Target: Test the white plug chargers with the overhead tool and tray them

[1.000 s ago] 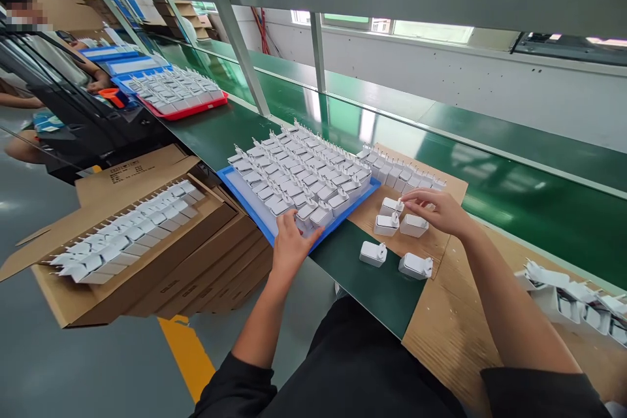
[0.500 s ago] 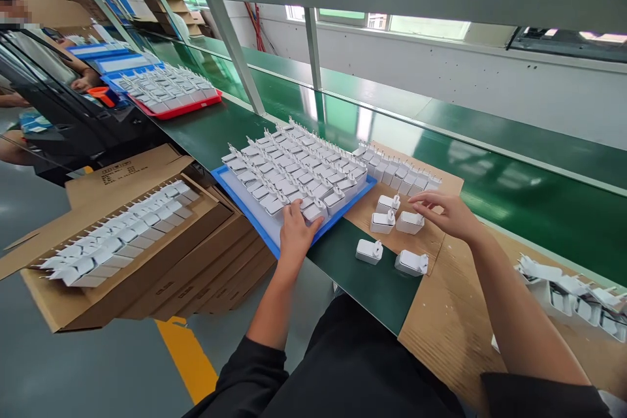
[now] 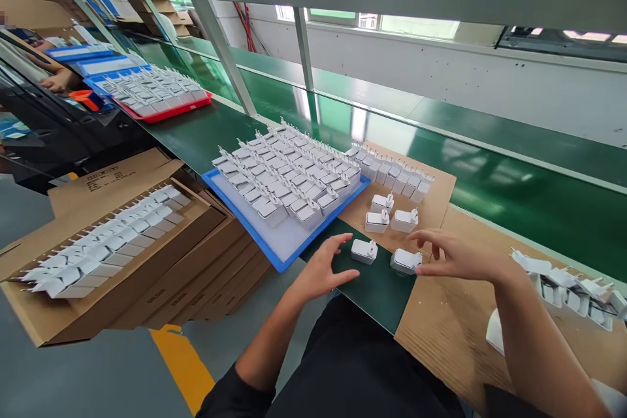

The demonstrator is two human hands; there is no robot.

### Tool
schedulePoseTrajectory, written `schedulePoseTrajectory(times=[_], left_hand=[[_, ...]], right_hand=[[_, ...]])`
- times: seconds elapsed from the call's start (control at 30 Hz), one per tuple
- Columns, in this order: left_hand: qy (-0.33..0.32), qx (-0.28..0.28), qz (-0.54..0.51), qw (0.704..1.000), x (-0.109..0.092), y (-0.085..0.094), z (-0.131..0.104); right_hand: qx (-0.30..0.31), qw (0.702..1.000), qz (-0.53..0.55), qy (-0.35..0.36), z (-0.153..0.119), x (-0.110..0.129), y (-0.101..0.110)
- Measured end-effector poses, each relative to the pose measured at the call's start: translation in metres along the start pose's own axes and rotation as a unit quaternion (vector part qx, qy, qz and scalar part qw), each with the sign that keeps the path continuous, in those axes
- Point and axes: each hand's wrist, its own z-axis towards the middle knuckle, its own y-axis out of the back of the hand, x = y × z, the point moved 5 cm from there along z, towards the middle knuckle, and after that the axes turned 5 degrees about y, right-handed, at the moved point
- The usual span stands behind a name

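Observation:
Rows of white plug adapters (image 3: 289,173) fill most of a blue-rimmed tray (image 3: 281,265). My left hand (image 3: 323,269) is open, fingers spread, beside a single white adapter (image 3: 364,251) on the green surface and holding nothing. Near the right edge of another adapter (image 3: 406,261), my right hand (image 3: 453,256) hovers with fingers apart; its fingertips are close to it, and contact is hard to tell. Three more adapters (image 3: 404,220) stand on the cardboard just behind. A row of adapters (image 3: 392,170) lines the back of that cardboard.
At left, an open carton (image 3: 132,287) holds white adapters. A red tray (image 3: 169,115) of adapters sits farther back, near a person's hand (image 3: 57,81). More adapters (image 3: 568,287) lie on cardboard at right. A metal frame (image 3: 215,32) rises behind the tray.
My left hand has left the tray's front corner and moved right, opening beside the single adapter. My right hand has come down toward the front right adapter. The view has shifted slightly.

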Motion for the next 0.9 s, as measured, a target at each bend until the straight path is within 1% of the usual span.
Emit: schedulePoseTrajectory(times=[0.03,0.07,0.1,0.17,0.23,0.3,0.33,0.4,0.5,0.57,0.6,0.67,0.73,0.8,0.87,0.9], left_hand=[[-0.003,0.02,-0.007,1.0,0.001,-0.012,0.005],[0.0,0.024,-0.015,1.0,0.002,-0.021,0.01],[0.005,0.017,-0.023,1.0,0.004,-0.027,0.016],[0.018,-0.015,-0.032,0.999,0.006,-0.033,0.024],[0.024,-0.049,-0.031,0.998,0.006,-0.029,0.024],[0.032,-0.089,-0.038,0.995,0.004,-0.014,0.015],[0.045,-0.116,-0.044,0.991,0.004,-0.001,0.008],[0.09,-0.185,-0.043,0.978,0.009,0.031,-0.009],[0.176,-0.299,0.018,0.938,0.026,0.083,-0.031],[0.2,-0.345,0.074,0.914,0.038,0.107,-0.035],[0.202,-0.357,0.099,0.907,0.044,0.114,-0.034],[0.198,-0.37,0.134,0.898,0.055,0.119,-0.026],[0.2,-0.377,0.149,0.892,0.062,0.118,-0.019],[0.197,-0.386,0.152,0.888,0.066,0.115,-0.015],[0.186,-0.391,0.135,0.892,0.066,0.114,-0.016],[0.182,-0.391,0.12,0.894,0.065,0.114,-0.019]], right_hand=[[0.014,1.0,-0.004,-0.004,0.0,-0.003,-0.008],[0.024,1.0,-0.005,-0.004,0.002,-0.006,-0.016],[0.028,1.0,-0.004,-0.001,0.004,-0.008,-0.023],[0.021,1.0,-0.002,0.014,0.008,-0.01,-0.035],[0.007,1.0,-0.006,0.027,0.01,-0.01,-0.041],[0.002,0.999,-0.012,0.035,0.011,-0.007,-0.045],[0.007,0.999,-0.012,0.039,0.011,-0.005,-0.046],[0.018,0.999,-0.003,0.047,0.012,0.0,-0.046],[0.033,0.997,0.025,0.073,0.019,0.014,-0.044],[0.035,0.993,0.034,0.107,0.031,0.031,-0.043],[0.03,0.991,0.034,0.129,0.039,0.042,-0.042],[0.006,0.984,0.026,0.176,0.06,0.066,-0.04],[-0.024,0.973,0.022,0.227,0.084,0.092,-0.04],[-0.051,0.961,0.017,0.271,0.109,0.117,-0.041],[-0.065,0.952,-0.008,0.298,0.133,0.138,-0.044],[-0.066,0.952,-0.018,0.299,0.145,0.146,-0.047]])
